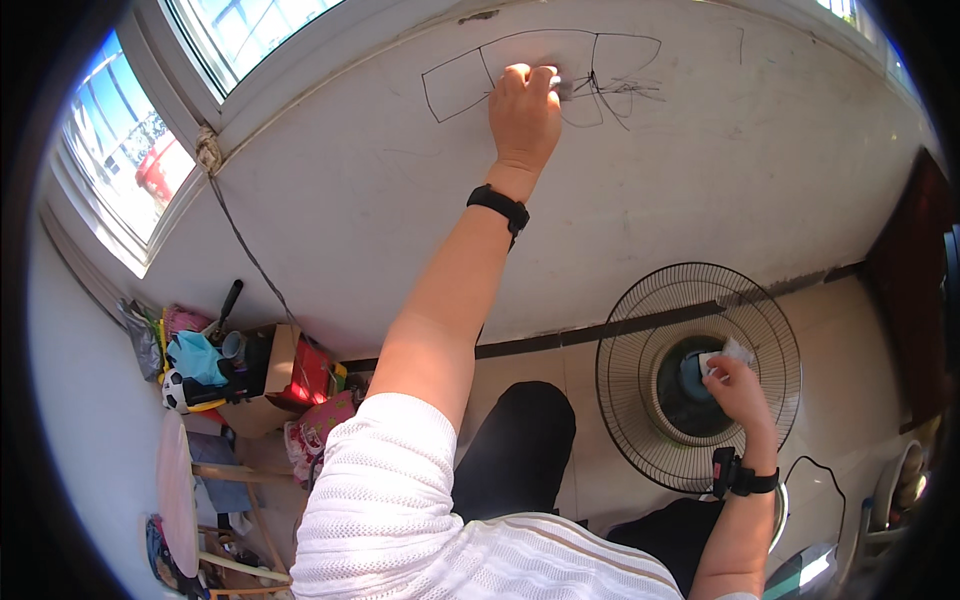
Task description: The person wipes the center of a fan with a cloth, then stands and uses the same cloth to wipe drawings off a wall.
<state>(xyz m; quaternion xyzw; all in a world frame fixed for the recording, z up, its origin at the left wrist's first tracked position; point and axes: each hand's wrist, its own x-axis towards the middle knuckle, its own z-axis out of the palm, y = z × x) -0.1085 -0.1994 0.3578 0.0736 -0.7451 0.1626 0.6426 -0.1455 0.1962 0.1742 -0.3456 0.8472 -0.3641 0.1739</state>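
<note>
My left hand [525, 112] is raised to the white wall [360, 202], its fingers curled around a small white thing [555, 81] pressed against black line drawings [630, 88]. A grey smudge shows on the wall just right of the fingers. My right hand [739, 390] is lower down at the right, in front of the round wire guard of a fan [622, 405]. Between its thumb and fingers it pinches a small white piece [705, 361] with a crinkled, translucent wrapper [739, 351]. Each wrist wears a black band.
Windows [247, 30] line the wall's top left, with a knotted cord [240, 225] hanging below. At lower left stand a cardboard box [279, 360] with assorted items, a soccer-patterned ball [174, 390] and a round-topped wooden stool [176, 487]. A dark wooden panel [911, 292] stands at right.
</note>
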